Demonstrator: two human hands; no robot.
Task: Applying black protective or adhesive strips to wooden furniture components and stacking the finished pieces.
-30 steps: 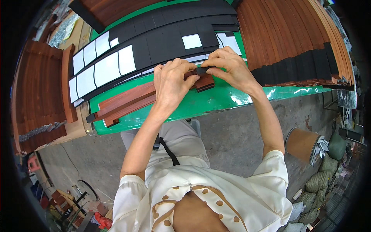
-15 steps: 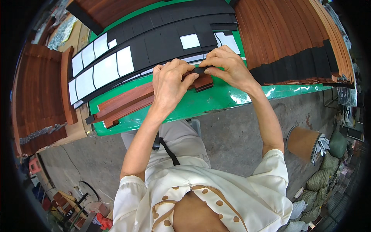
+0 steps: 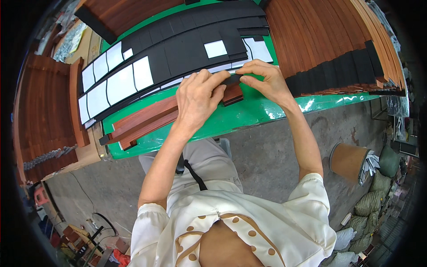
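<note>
The work surface is a glossy green tabletop [image 3: 255, 113] above a grey concrete floor [image 3: 267, 149]. A brown cylindrical bin [image 3: 349, 163] stands at right. A straight, smooth, reddish-brown wooden bar [image 3: 147, 122] lies along the tabletop's near side. The left hand [image 3: 198, 95] grips it near its right end. The right hand [image 3: 265, 80] pinches the matte black end piece [image 3: 232, 80] between 2 digits. Flat black sheets [image 3: 187, 51] lie behind.

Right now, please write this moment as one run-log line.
Left hand: on wooden strip | right hand: at black end piece | around: green tabletop, black sheets, stacked boards
</note>
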